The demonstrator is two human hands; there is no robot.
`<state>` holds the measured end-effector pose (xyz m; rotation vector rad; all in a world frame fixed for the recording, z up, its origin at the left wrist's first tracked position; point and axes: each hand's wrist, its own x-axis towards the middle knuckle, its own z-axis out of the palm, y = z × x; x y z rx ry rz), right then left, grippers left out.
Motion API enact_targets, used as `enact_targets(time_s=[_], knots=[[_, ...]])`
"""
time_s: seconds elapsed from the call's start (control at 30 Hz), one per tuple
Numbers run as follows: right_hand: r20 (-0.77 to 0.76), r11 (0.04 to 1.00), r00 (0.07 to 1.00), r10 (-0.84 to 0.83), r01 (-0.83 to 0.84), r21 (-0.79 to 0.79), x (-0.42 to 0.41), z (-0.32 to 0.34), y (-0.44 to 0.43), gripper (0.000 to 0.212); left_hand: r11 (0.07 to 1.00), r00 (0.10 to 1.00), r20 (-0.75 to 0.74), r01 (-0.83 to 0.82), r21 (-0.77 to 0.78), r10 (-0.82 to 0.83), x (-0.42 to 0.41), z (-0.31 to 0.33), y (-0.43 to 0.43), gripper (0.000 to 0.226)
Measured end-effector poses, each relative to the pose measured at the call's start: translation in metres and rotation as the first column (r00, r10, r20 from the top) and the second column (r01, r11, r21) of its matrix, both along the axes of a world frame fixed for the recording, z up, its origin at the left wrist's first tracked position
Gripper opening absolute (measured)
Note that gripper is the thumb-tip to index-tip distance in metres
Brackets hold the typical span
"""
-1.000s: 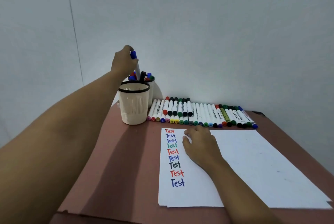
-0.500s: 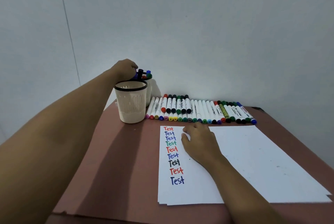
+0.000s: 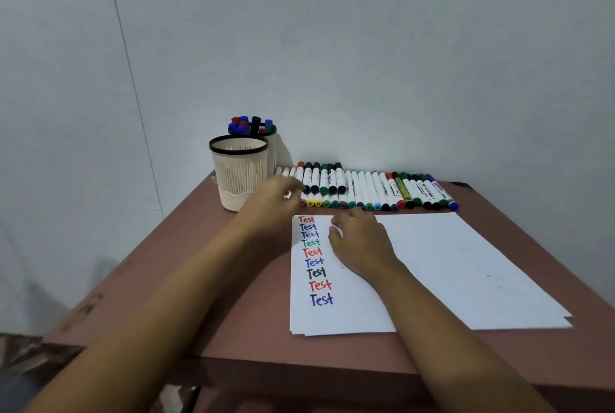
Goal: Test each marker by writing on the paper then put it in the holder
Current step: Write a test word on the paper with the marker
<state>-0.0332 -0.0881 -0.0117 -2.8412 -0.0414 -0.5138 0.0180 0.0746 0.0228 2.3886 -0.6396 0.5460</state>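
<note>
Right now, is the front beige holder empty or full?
Apparently empty: the front beige holder shows a bare inner wall and no caps above its rim; its bottom is hidden.

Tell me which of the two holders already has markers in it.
The rear holder, by the wall: coloured caps stick out above its rim. The front holder shows none.

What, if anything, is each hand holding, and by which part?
Right hand rests flat on the paper, gripping nothing. Left hand is blurred over the marker row's left end; whether it grips one cannot be told.
</note>
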Motion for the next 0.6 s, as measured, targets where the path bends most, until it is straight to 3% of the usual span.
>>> enact_targets(time_s=[0.13, 0.27, 0.43, 0.6], knots=[[-0.027, 0.998, 1.000, -0.006, 0.005, -0.059, 0.000, 0.002, 0.003, 0.037, 0.987, 0.988, -0.148, -0.026, 0.160, 0.050, 0.001, -0.024, 0.005, 0.031], [-0.080, 0.993, 0.997, -0.004, -0.006, -0.119, 0.000, 0.012, 0.006, 0.034, 0.980, 0.975, -0.219, 0.011, 0.199, 0.033, 0.000, -0.027, 0.004, 0.036], [0.024, 0.992, 0.994, -0.108, 0.106, 0.070, 0.036, 0.033, 0.000, 0.027, 0.979, 0.975, -0.220, 0.015, 0.203, 0.030, 0.003, -0.029, 0.004, 0.039], [0.010, 0.958, 0.971, -0.238, 0.233, 0.166, 0.072, 0.040, -0.005, 0.028, 0.979, 0.977, -0.209, 0.015, 0.202, 0.028, 0.003, -0.030, 0.004, 0.038]])
